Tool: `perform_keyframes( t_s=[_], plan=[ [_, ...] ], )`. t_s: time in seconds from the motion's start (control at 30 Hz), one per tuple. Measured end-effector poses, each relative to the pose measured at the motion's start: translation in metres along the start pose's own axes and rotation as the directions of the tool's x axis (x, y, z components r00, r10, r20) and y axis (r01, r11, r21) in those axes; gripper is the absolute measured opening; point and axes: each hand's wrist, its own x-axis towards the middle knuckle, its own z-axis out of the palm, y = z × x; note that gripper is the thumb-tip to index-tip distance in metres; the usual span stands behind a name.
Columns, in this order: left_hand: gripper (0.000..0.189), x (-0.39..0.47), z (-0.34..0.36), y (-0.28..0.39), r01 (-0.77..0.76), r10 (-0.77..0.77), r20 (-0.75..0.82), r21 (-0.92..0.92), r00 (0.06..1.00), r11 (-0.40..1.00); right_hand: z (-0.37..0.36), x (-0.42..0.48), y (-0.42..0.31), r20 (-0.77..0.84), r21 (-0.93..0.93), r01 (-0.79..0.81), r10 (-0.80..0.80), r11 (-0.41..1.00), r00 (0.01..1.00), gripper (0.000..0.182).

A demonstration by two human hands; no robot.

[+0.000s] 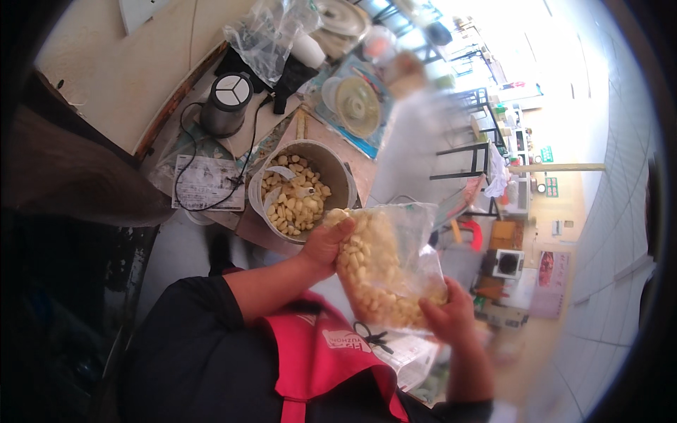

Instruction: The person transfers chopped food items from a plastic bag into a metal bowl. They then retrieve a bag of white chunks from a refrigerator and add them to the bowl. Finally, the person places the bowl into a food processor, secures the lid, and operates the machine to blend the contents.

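Note:
A clear plastic bag (394,264) full of peeled garlic cloves is held up between both hands. My left hand (323,244) grips the bag's edge by its open mouth, the thumb on top, close over the bowl's rim. Lower down on the other side, my right hand (449,312) clasps the bag's end. Under the mouth stands a food chopper bowl (338,172), with garlic cloves (296,209) inside. Curved chopper blades (282,172) stick out among the cloves, partly buried.
Behind the bowl stands the black motor unit (225,111), its cord running over a printed sheet (206,182). A round lid (358,106) lies on a blue tray. Plastic wrapping (270,37) is heaped farther back. Black-handled scissors (376,338) lie near my apron. Black-framed tables (484,158) stand to the right.

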Motion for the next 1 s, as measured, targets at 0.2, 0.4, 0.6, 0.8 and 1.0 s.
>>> perform_keyframes(
  t_s=[0.2, 0.4, 0.6, 0.8, 1.0],
  plan=[
    [0.041, 0.003, -0.001, -0.004, -0.027, 0.027, -0.046, 0.001, 0.999, 1.0, 0.002, 0.0, 0.006, 0.017, 0.079, 0.004, -0.005, 0.997, 1.0, 0.044],
    [0.042, 0.0, 0.014, -0.015, -0.115, 0.116, -0.109, 0.013, 0.987, 0.993, 0.007, -0.001, 0.037, -0.035, 0.154, 0.073, -0.068, 0.985, 0.997, 0.041],
    [0.051, 0.009, 0.002, -0.023, -0.09, 0.088, 0.069, 0.028, 0.994, 0.996, 0.001, 0.0, 0.065, -0.109, 0.142, 0.202, -0.187, 0.969, 0.976, 0.039],
    [0.048, 0.013, 0.008, -0.03, -0.17, 0.148, 0.125, 0.198, 0.981, 0.965, 0.01, 0.007, 0.107, -0.177, 0.251, 0.277, -0.238, 0.928, 0.955, 0.038],
    [0.048, -0.006, 0.059, -0.041, -0.355, 0.31, 0.176, 0.4, 0.935, 0.845, 0.026, 0.014, 0.158, -0.309, 0.35, 0.387, -0.285, 0.853, 0.908, 0.037]
  ],
)
